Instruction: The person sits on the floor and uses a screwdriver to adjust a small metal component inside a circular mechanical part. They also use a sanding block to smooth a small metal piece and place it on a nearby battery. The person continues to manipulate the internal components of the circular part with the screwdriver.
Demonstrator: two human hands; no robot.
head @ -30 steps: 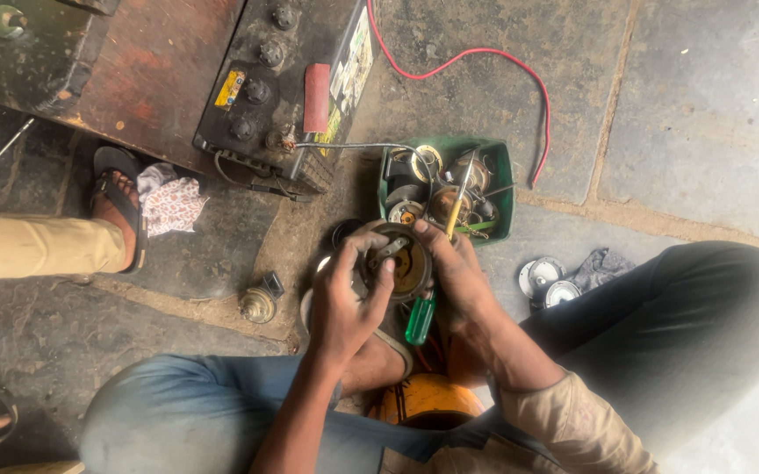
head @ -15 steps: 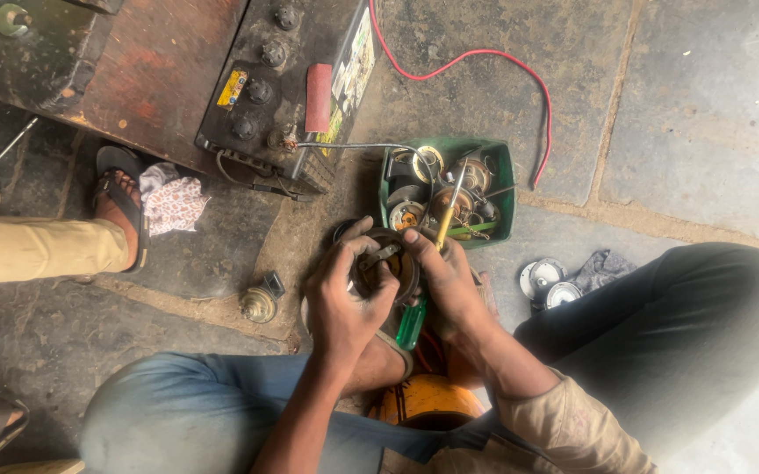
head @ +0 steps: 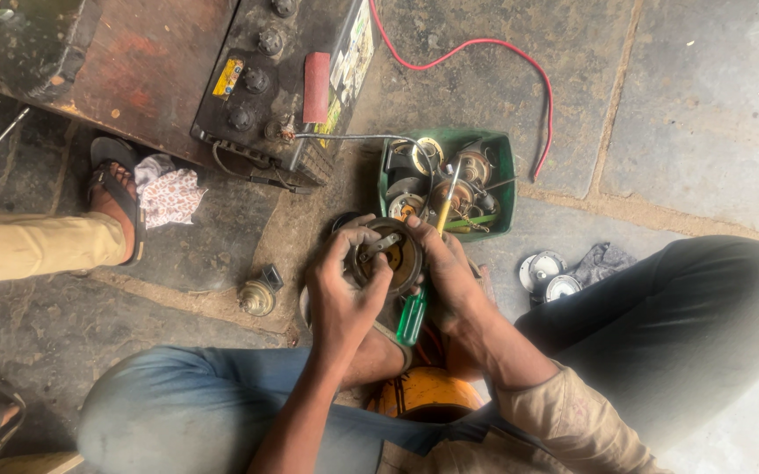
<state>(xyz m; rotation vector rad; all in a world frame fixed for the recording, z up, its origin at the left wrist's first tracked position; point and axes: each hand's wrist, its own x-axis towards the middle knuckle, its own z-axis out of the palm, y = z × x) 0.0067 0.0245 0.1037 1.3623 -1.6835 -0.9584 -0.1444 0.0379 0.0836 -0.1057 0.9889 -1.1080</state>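
**Two Hands on a Round Part**

As we looked down, we saw our two hands close together over our lap. Our left hand (head: 344, 294) curled its fingers (head: 357, 241) around the left edge of a round metal part (head: 388, 256). Our right hand (head: 449, 281) wrapped around its right edge. Both hands held the part tight, so our fingers were bent and narrow, not spread wide. The part was dark and dirty, and it sat between our hands, just above our knees.

A screwdriver (head: 414, 312) with a green handle poked out under our right hand. We could not tell if our right hand gripped it or if it only leaned there.

Just behind the part stood a green tray (head: 507, 189) on the stone floor (head: 704, 105). It was full of more round parts and bits of wire. A big black battery (head: 274, 79) sat near the tray, and a red wire (head: 520, 66) looped across the floor beside it. Two small round caps (head: 546, 274) and a grey rag (head: 603, 261) lay by our right leg. A small brass piece (head: 256, 297) lay on the floor to the left.

Another person's foot (head: 116, 206) in a sandal rested near a flowery cloth (head: 169, 195).
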